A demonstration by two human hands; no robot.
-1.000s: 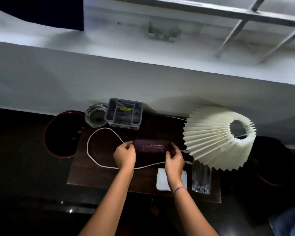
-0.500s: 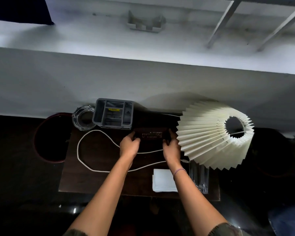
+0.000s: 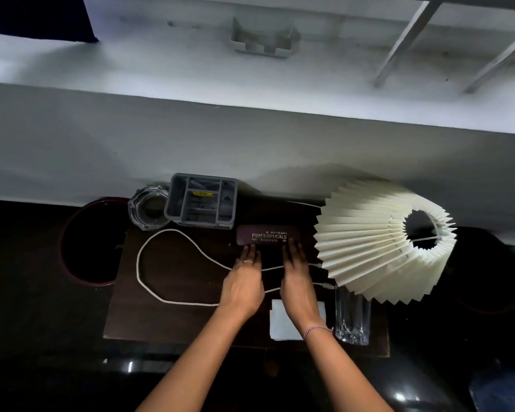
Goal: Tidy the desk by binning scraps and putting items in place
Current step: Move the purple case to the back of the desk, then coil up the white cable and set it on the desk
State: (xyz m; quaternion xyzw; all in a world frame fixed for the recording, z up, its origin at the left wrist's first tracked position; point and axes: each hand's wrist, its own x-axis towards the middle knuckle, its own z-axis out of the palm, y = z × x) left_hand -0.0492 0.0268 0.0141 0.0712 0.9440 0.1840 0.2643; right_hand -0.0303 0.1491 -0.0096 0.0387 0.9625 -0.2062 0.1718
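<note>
A maroon spectacle case (image 3: 268, 235) with gold lettering lies near the back of the small dark desk (image 3: 173, 316), just right of the grey organiser (image 3: 201, 203). My left hand (image 3: 244, 281) and my right hand (image 3: 298, 278) lie flat with fingers stretched out, their tips at the case's near edge, holding nothing. A white cable (image 3: 149, 263) loops across the desk and passes under both hands. A folded white paper (image 3: 283, 322) lies at the front, partly under my right wrist.
A pleated cream lampshade (image 3: 378, 242) leans over the desk's right side, above a clear tumbler (image 3: 353, 319). A glass ashtray (image 3: 148, 208) stands left of the organiser. A dark red-rimmed bin (image 3: 72, 242) sits on the floor at the left. The white wall runs behind.
The spectacle case was carried from the desk's middle to the back beside the organiser and set down. Both hands have let go of it and drawn back flat.
</note>
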